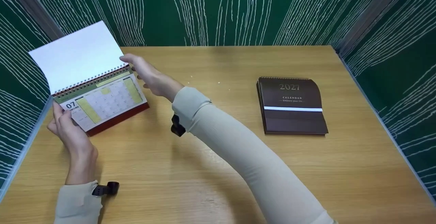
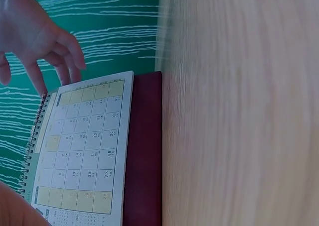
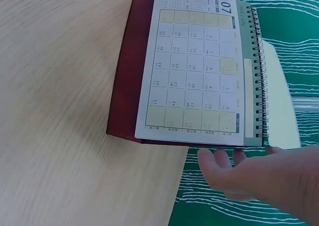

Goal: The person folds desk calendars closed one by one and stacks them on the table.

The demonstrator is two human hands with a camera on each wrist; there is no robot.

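Note:
A spiral-bound desk calendar [image 1: 109, 103] with a dark red base stands at the left of the table, tilted and turned to the July page marked 07. Its blank white sheet [image 1: 78, 57] is lifted above the wire binding. At the lower left edge my left hand [image 1: 73, 132] holds the calendar, thumb at the front. My right hand [image 1: 153, 77] is by the upper right edge, its thumb near the lifted sheet and fingers loosely extended beside the binding. In the right wrist view, the fingertips of the right hand [image 3: 249, 176] lie along the calendar's side.
A dark brown 2027 calendar [image 1: 293, 98] with a white band lies at the right of the wooden table [image 1: 218, 149]. Small white specks are scattered near the middle. Green walls [image 1: 235, 12] with white lines border the back and sides.

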